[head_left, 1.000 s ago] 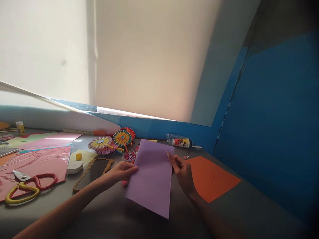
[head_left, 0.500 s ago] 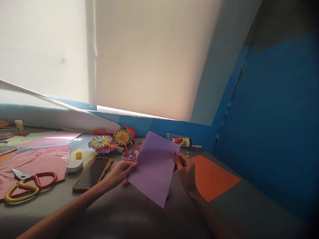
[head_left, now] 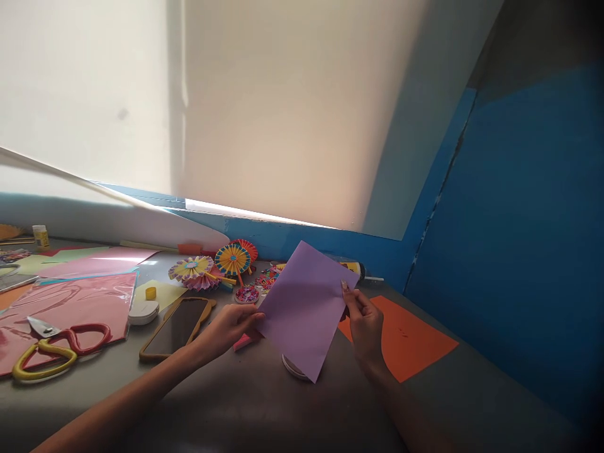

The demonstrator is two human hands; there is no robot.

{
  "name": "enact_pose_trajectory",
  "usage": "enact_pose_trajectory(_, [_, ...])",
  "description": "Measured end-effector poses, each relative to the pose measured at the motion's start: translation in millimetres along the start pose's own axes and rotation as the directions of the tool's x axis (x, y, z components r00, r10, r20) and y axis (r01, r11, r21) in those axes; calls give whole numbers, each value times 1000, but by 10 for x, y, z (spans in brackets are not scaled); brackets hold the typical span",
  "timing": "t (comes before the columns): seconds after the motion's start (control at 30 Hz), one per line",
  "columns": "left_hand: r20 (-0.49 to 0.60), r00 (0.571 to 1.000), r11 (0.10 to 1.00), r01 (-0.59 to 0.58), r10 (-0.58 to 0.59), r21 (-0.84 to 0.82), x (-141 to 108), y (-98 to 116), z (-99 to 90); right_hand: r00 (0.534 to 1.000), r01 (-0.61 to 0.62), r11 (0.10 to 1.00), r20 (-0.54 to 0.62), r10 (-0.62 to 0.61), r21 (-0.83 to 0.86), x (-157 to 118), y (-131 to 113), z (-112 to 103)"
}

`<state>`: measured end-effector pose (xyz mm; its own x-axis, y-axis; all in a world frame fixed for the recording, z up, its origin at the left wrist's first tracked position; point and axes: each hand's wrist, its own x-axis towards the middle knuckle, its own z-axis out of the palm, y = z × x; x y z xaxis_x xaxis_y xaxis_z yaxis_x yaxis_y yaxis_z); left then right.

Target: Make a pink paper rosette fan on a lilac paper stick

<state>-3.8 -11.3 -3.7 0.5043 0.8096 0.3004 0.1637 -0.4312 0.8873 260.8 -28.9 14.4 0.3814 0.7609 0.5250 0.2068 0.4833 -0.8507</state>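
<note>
The left hand [head_left: 232,326] pinched the purple sheet [head_left: 304,308] by its left corner, the right hand [head_left: 364,322] gripping it near the right corner, presumably to keep it flat above the grey table [head_left: 212,409]; scissors [head_left: 46,328] lay left, an orange sheet [head_left: 415,340] right; beyond stood a pale blind [head_left: 292,113] and blue wall [head_left: 528,220].

Pale blind [head_left: 292,113] above blue wall [head_left: 387,255]; on the grey table [head_left: 226,409], dark-screened phone [head_left: 178,322] beside small white case [head_left: 144,313].
</note>
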Motion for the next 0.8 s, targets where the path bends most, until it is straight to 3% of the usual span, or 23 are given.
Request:
enact_pose_trajectory(0.17, [-103,995,989,-27,13,-143,10,73,-19,996,-42,999,82,43,-16,-89,-9,-119])
enact_pose_trajectory(0.2, [-131,991,994,-30,17,-102,10,83,-22,999,4,997,37,-2,-74,-113,-30,-153])
enact_pose_trajectory(0.27, [-182,982,997,-43,54,61,-2,97,-19,966,223,938,-72,-250,-267,-170,-112,-194])
enact_pose_trajectory(0.3, [-198,977,986,-52,84,161,-14,104,-10,906,370,850,-57,-419,-374,-203,-172,-192])
enact_pose_trajectory(0.33, [-199,973,966,-64,116,250,-31,112,3,818,522,725,21,-575,-450,-238,-241,-170])
enact_pose_trajectory(0.37, [-178,973,945,-83,145,317,-52,122,19,716,667,584,181,-674,-463,-274,-315,-127])
enact_pose_trajectory(0.43, [-94,977,913,-141,190,383,-101,149,56,528,844,380,470,-707,-378,-339,-452,6])
enact_pose_trajectory(0.47, [-43,977,900,-176,210,399,-126,165,72,460,887,320,566,-684,-334,-365,-505,86])
enact_pose_trajectory(0.53, [22,974,885,-213,225,414,-165,199,96,393,919,286,686,-612,-272,-397,-569,233])
enact_pose_trajectory(0.63, [46,974,889,-223,224,401,-189,243,108,404,906,330,771,-492,-264,-401,-577,362])
enact_pose_trajectory(0.8, [40,965,879,-253,259,405,-176,258,115,458,868,396,793,-403,-300,-387,-559,393])
